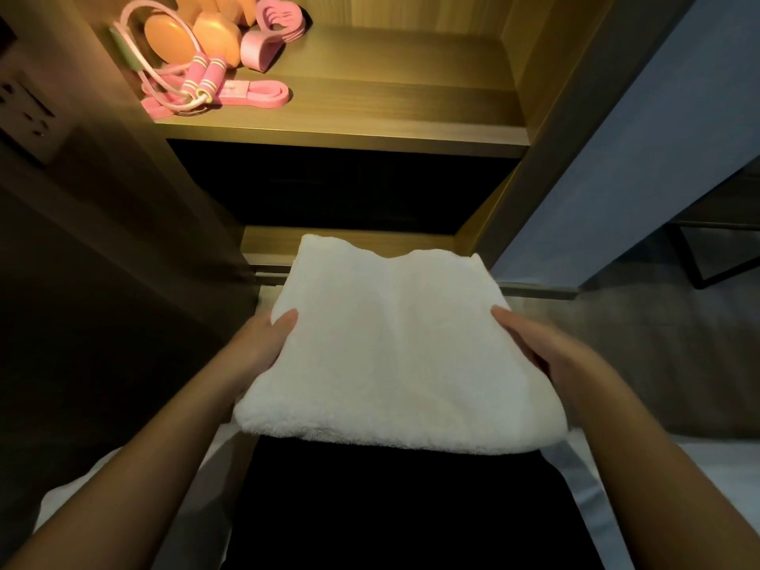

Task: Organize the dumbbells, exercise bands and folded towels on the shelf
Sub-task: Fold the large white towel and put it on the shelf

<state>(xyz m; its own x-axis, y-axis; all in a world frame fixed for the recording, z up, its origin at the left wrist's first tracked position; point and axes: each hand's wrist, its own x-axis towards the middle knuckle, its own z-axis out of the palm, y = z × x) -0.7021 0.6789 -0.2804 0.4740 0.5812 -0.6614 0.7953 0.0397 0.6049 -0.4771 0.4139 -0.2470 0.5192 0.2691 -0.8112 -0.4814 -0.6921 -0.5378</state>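
The left hand and right hand pinch the folded white towel at its 9 and 3 o'clock edges, thumbs on top. It hangs below the shelf, where the pink exercise bands and dumbbells fill the 11 o'clock corner and bare wood shows toward 1 o'clock.

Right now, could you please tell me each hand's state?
Left hand: grips the white towel by its left edge.
Right hand: grips the white towel by its right edge.

The wooden shelf bears pink bands, a skipping rope and dumbbells.
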